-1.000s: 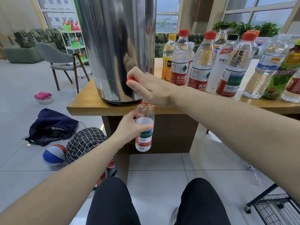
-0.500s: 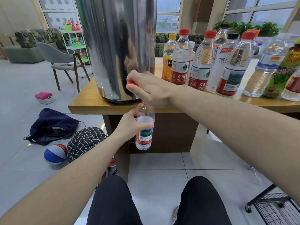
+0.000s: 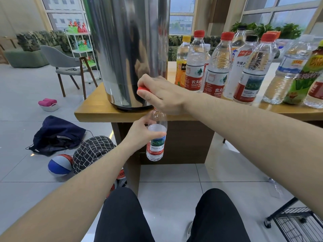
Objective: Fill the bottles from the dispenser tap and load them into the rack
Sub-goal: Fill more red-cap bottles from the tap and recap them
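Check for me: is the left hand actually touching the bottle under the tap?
Touching. The head view shows the left hand wrapped around the bottle, thumb and fingers curled against its clear upper body just above the label.

Soft, even daylight comes in through the windows point(image 3: 181, 13) at the back, so the room is bright and shadows stay faint. The steel dispenser point(image 3: 129, 49) shows streaky reflections. Wide-angle distortion bends the arms and the table point(image 3: 97, 112) toward the edges. Focus is fairly sharp throughout.
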A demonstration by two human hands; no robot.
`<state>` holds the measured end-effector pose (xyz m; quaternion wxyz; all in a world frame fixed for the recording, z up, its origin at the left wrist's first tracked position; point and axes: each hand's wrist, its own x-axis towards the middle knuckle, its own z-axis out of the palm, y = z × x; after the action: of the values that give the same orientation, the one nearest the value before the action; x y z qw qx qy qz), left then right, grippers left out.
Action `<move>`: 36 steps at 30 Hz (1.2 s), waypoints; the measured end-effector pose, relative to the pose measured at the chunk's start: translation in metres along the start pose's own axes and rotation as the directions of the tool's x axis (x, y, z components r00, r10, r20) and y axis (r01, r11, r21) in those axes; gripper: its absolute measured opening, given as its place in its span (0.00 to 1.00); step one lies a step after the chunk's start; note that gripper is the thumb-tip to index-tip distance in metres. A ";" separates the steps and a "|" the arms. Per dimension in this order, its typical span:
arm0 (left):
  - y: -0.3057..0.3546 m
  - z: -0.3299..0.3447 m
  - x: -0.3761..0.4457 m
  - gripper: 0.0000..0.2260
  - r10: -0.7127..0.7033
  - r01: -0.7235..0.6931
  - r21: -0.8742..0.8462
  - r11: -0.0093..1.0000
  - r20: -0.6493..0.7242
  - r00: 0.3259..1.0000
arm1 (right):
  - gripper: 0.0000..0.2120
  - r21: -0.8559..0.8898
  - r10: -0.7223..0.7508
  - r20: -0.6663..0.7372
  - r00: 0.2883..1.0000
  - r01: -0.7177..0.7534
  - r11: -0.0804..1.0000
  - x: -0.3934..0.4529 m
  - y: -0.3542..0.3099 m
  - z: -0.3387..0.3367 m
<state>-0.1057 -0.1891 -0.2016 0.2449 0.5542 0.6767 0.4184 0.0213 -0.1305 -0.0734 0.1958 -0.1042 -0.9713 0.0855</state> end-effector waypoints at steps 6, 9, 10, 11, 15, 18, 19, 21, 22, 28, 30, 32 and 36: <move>0.001 -0.001 0.001 0.37 0.012 -0.012 0.013 1.000 0.006 1.000 | 0.12 0.009 0.006 0.000 1.000 -0.006 1.000 -0.001 -0.001 -0.001; 0.000 -0.001 0.001 0.37 0.003 -0.003 0.012 1.000 0.002 1.000 | 0.12 0.009 0.010 0.001 1.000 -0.010 1.000 -0.001 0.000 0.000; 0.000 -0.001 0.002 0.37 0.001 -0.001 0.014 1.000 0.002 1.000 | 0.12 0.009 0.010 0.001 1.000 -0.010 1.000 -0.001 -0.001 0.000; 0.000 -0.001 0.002 0.36 -0.003 0.003 0.015 1.000 0.000 1.000 | 0.12 0.011 0.010 0.000 1.000 -0.010 1.000 -0.001 -0.001 0.000; -0.001 -0.001 0.002 0.35 -0.018 0.018 0.010 1.000 -0.004 1.000 | 0.11 0.018 0.001 -0.004 1.000 -0.001 1.000 -0.001 -0.001 -0.001; -0.001 -0.001 0.002 0.35 -0.016 0.016 0.013 1.000 -0.003 1.000 | 0.10 0.015 0.002 -0.001 1.000 -0.002 1.000 -0.001 -0.001 -0.001; -0.001 -0.001 0.002 0.35 -0.015 0.015 0.014 1.000 -0.006 1.000 | 0.10 0.014 0.003 0.000 1.000 -0.003 1.000 -0.001 -0.001 -0.001; -0.002 -0.001 0.003 0.36 -0.018 0.019 0.023 1.000 -0.011 1.000 | 0.10 0.017 0.005 0.001 1.000 -0.005 1.000 0.000 -0.001 -0.001; -0.002 -0.001 0.003 0.36 -0.019 0.020 0.024 1.000 -0.010 1.000 | 0.11 0.020 0.006 0.000 1.000 -0.006 1.000 0.000 -0.001 -0.001; -0.002 -0.001 0.003 0.37 -0.011 0.012 0.024 1.000 -0.007 1.000 | 0.09 0.021 0.012 0.003 1.000 -0.012 1.000 -0.001 -0.001 -0.001; -0.002 -0.001 0.003 0.37 -0.013 0.013 0.017 1.000 -0.005 1.000 | 0.09 0.020 0.011 0.003 1.000 -0.011 1.000 0.000 -0.001 -0.001; -0.003 -0.001 0.003 0.36 -0.012 0.012 0.017 1.000 -0.002 1.000 | 0.09 0.017 0.009 0.003 1.000 -0.009 1.000 0.000 0.000 0.000; -0.002 0.000 0.003 0.36 -0.005 0.005 0.023 1.000 -0.001 1.000 | 0.07 0.005 0.009 0.003 1.000 -0.009 1.000 0.000 0.001 0.001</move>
<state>-0.1082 -0.1860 -0.2028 0.2393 0.5551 0.6830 0.4100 0.0212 -0.1300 -0.0740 0.1942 -0.1078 -0.9709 0.0890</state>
